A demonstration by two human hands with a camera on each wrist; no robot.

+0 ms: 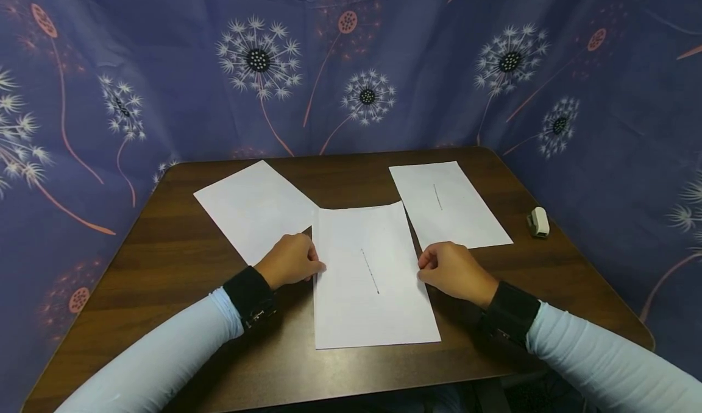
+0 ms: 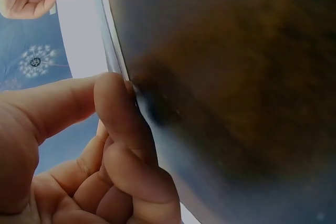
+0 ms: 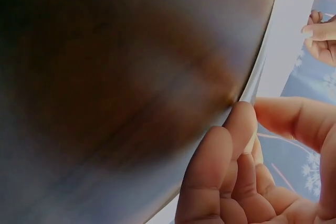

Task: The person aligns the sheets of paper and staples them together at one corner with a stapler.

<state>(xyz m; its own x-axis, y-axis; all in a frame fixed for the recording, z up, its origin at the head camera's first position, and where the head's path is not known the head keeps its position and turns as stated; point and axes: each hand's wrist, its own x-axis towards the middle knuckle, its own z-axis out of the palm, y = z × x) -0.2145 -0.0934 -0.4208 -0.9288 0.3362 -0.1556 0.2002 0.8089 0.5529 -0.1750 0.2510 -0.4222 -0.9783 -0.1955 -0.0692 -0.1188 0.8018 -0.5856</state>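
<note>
White paper (image 1: 351, 321) with a short thin dark line near its middle is in front of me in the head view. My left hand (image 1: 290, 259) pinches its left edge between thumb and fingers. On the opposite edge, my right hand (image 1: 456, 273) pinches it the same way. The left wrist view shows the thumb and index fingertip meeting at the paper edge (image 2: 116, 40), where more than one layer shows. In the right wrist view the edge (image 3: 262, 59) runs between thumb and curled fingers.
Another white sheet (image 1: 252, 209) lies at an angle at back left, partly behind the held paper. A third sheet (image 1: 466, 212) with a short dark line lies at back right. Beside it stands a small white and green stapler (image 1: 538, 222) on the brown wooden table (image 1: 181, 267).
</note>
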